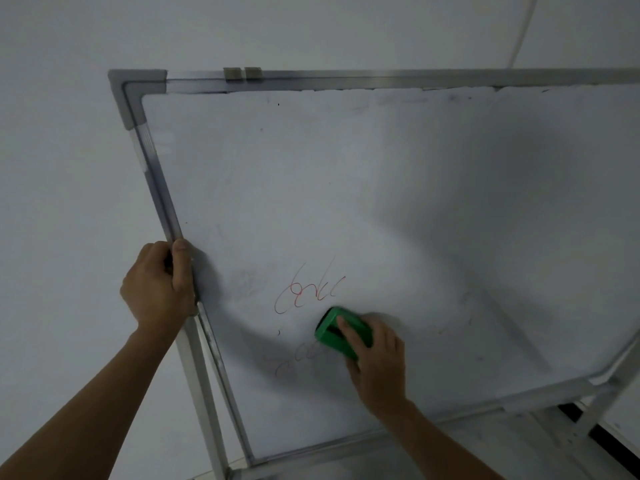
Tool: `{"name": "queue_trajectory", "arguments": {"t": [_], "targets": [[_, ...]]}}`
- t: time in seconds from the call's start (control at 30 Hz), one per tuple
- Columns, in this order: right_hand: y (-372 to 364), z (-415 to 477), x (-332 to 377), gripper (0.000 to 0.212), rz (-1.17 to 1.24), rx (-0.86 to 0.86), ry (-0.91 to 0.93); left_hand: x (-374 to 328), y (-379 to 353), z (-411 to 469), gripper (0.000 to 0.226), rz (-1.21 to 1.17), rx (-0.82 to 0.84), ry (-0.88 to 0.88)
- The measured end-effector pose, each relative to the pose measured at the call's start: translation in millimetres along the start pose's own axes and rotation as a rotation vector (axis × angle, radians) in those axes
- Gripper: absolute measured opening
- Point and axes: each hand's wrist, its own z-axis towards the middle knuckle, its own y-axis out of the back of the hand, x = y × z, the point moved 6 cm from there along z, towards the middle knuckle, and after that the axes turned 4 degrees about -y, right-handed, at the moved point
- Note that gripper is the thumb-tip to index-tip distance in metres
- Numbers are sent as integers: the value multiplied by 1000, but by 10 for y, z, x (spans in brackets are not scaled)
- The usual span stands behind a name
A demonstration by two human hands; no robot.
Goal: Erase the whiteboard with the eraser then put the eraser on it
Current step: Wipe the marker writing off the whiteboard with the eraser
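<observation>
Green eraser (327,339) on whiteboard (346,185) | right hand (379,362) fingers grasp it | left hand (157,289) fingers grasp frame (152,174)

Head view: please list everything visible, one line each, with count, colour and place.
whiteboard: 1, white, tilted, fills the centre and right
frame: 1, grey metal, around the board
tabs: 2, grey, on the top frame edge
red scribble: 1, red, lower middle of the board
smeared scribble: 1, faint red, below the red one
eraser: 1, green, on the board under the red scribble
stand legs: grey metal, count unclear, below the board
cable: 1, white, upper right on the wall
wall: white, behind
left hand: 1, grip round the frame's left edge
right hand: 1, grip on the eraser
</observation>
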Motion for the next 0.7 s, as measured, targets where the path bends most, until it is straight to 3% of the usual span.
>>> {"name": "queue_trajectory", "arguments": {"t": [0.07,0.2,0.27,0.4,0.47,0.57,0.7], "targets": [[311,287,-237,78,33,-145,-136,13,-4,-3,47,-7,4,-1],[556,617,-448,94,269,-322,-454,-12,-46,-33,48,3,4,3],[355,438,-164,93,229,-252,-370,-30,-65,-38,48,8,7,-3],[-192,-150,332,110,30,77,90,-9,-34,-27,47,1,12,-11],[-92,-20,261,110,14,43,135,10,-17,-19,47,-8,16,-15],[435,516,7,92,62,-187,-53,11,-17,-14,47,-15,18,-17],[587,745,-180,94,230,-304,-364,-19,-52,-36,48,-18,25,-12]]}}
